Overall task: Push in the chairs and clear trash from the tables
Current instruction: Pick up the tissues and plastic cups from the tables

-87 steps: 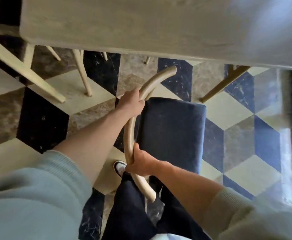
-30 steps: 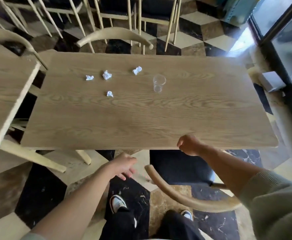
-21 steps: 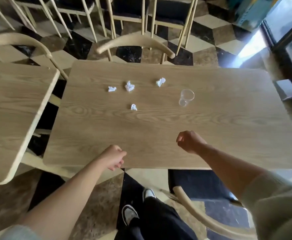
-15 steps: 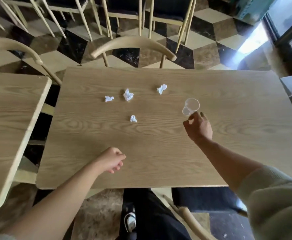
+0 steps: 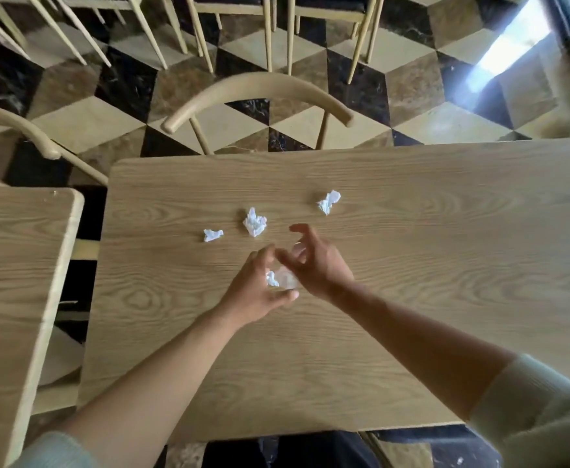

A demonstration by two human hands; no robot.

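While both forearms reach out over the wooden counter point(image 5: 412, 231), the two hands meet near its middle. The left hand point(image 5: 255, 292) is curled, its fingers point(image 5: 263, 256) bent over a small crumpled white paper scrap point(image 5: 271, 278) that lies between thumb and fingers; whether it is already pinched or only touched is blurred. The right hand point(image 5: 314, 265) sits just beside it on the right, fingers spread and hooked, wrapped loosely around a clear plastic cup point(image 5: 287, 276) that shows only as a faint glassy shape between the two hands; how firm the hold is I cannot tell. Three more paper scraps lie farther off on the counter: a small one point(image 5: 212, 235) to the left, a larger one point(image 5: 254, 222) just right of it, and another point(image 5: 328, 201) well to the right and farther away. Beyond the far edge a chair point(image 5: 256, 92) with a curved wooden backrest stands close against the counter. A second counter point(image 5: 13, 265) sits to the left, apart from the first.
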